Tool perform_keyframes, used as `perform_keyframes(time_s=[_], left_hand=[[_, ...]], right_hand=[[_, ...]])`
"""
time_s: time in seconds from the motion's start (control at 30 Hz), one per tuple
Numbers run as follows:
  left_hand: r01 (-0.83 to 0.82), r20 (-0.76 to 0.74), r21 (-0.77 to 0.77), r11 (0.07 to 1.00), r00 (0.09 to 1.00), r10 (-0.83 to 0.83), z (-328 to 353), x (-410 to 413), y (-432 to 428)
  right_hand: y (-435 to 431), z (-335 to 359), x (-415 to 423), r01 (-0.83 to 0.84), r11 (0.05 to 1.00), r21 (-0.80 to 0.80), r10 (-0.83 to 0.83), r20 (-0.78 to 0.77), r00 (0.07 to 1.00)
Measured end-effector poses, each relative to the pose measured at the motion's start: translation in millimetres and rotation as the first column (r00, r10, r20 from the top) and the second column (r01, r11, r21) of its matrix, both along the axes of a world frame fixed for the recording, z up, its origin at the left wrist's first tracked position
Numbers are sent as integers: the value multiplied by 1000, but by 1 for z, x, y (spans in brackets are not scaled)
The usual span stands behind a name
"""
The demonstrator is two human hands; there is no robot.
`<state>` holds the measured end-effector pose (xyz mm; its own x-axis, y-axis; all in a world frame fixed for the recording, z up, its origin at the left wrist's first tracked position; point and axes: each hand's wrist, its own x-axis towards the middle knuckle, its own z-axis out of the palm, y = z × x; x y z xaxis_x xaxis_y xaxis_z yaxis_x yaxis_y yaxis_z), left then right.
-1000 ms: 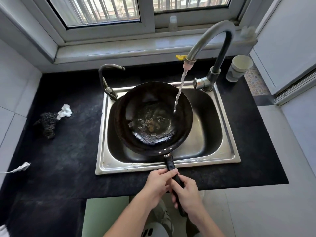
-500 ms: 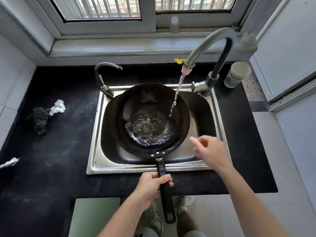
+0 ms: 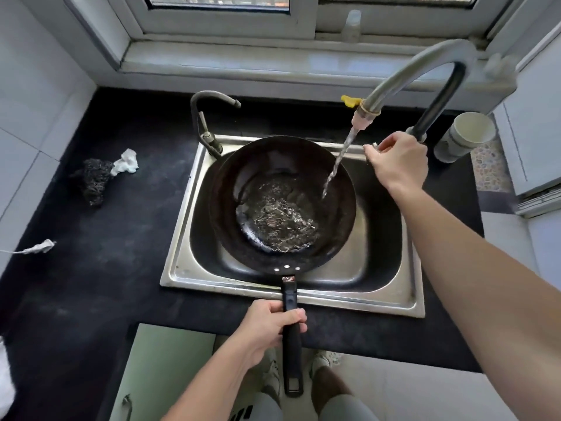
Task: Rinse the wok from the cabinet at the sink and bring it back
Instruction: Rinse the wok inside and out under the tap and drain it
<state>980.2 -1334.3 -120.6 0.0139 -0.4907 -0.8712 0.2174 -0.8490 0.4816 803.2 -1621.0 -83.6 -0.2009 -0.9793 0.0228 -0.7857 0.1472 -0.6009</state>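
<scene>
Since water pools in the wok (image 3: 282, 177), expect it heavy and sloshy (rigid, slick steel), best held as the left hand (image 3: 267, 326) does, fingers (image 3: 293, 316) curled round the 6 o'clock handle (image 3: 291, 357), while the right hand (image 3: 397, 162) curls its fingers on the tap lever (image 3: 374, 144).

Single view, head-worn, wide-angle. The lens is aimed forward and steeply down, and is held near over the rectangular stainless-steel sink (image 3: 364, 302). The black round steel wok (image 3: 243, 177) is framed at centre. The white-framed window (image 3: 303, 22) is cropped at 12 o'clock. The tall grey gooseneck metal tap (image 3: 409, 69) is caught at 1 o'clock, the wearer's white shoes (image 3: 323, 361) at 6 o'clock. Straight edges are bowed near the borders.
</scene>
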Motion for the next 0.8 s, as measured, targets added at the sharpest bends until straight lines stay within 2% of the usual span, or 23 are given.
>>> perform_keyframes(time_s=[0.27, 0.47, 0.63, 0.73, 0.8], left_hand=[[-6, 14, -9, 1000, 1000, 7, -4, -2, 0], [-15, 2, -24, 1000, 1000, 15, -4, -3, 0], [-3, -21, -34, 999, 1000, 3, 0, -1, 1], [13, -33, -42, 999, 999, -14, 0, 1, 1], [26, -40, -51, 998, 999, -28, -1, 2, 1]], right_hand=[[-3, -3, -29, 27, 997, -76, -25, 25, 999], [27, 1, -31, -67, 996, -66, 75, 130, 989], [123, 10, -31, -220, 974, 52, 208, 174, 962], [206, 13, -14, -299, 937, 180, 240, 289, 927], [261, 5, 1, -313, 903, 294, 203, 351, 914]])
